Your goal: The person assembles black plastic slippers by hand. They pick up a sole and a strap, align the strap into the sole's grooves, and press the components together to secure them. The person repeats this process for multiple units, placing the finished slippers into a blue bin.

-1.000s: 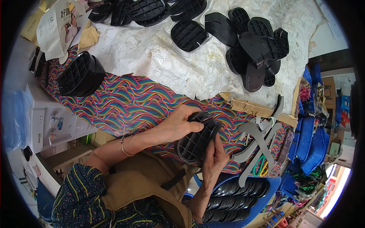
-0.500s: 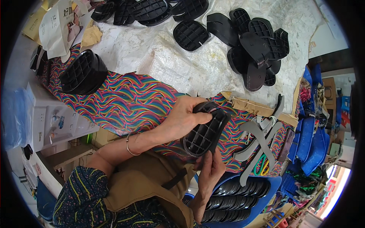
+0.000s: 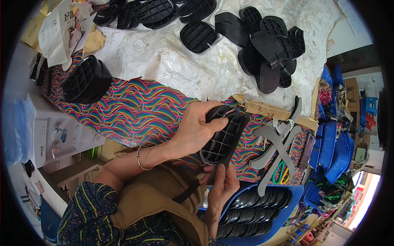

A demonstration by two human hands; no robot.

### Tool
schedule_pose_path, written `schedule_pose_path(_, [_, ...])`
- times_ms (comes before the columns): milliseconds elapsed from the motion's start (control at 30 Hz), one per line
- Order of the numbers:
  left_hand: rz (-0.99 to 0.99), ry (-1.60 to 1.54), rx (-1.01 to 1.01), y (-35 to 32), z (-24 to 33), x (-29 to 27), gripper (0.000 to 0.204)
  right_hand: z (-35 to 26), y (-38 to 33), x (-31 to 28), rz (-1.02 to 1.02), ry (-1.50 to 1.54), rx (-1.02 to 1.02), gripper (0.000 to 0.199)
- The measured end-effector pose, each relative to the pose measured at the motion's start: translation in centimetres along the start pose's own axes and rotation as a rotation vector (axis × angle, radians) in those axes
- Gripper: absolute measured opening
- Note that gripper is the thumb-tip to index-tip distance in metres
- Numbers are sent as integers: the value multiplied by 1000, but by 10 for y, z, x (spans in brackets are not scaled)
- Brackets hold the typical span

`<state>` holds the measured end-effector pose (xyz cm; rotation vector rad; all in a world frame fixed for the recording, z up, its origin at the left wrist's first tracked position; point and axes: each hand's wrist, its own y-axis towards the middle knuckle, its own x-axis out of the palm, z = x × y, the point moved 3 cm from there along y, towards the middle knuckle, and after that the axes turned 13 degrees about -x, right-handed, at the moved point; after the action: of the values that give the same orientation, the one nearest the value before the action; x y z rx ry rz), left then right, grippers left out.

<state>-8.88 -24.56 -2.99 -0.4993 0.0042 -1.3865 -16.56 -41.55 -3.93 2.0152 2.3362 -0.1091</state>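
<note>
My left hand grips the upper end of a black ribbed shoe sole, with its grid underside facing me and tilted. My right hand pinches the sole's lower end from below. Both hands hold it just above the rainbow-wave patterned sheet that lies along the table's near edge. A bangle sits on my left wrist.
A stack of black soles stands at the left on the patterned sheet. More black soles lie scattered on the white covering farther back. Grey strap pieces and green-handled scissors lie at right. A blue bin below holds stacked soles.
The sole has been lifted and turned more upright, with my left hand shifted to its upper end and my right hand now pinching the bottom.
</note>
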Motion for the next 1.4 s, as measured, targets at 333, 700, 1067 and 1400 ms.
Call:
schedule_pose_path(333, [45,-165,-90,-7,-7,7,21,-1,3,-4,6,-119,-50,27])
schedule_pose_path(700, [182,-238,21,-27,-15,20,25,-1,18,-11,129,152,73,30])
schedule_pose_path(1067, [-310,368,64,-38,28,-53,58,-7,27,-50,-106,-193,-237,28])
schedule_pose_path(1400, [-1151,738,-165,1,1,-1,71,-23,35,-13,-549,-568,-635,41])
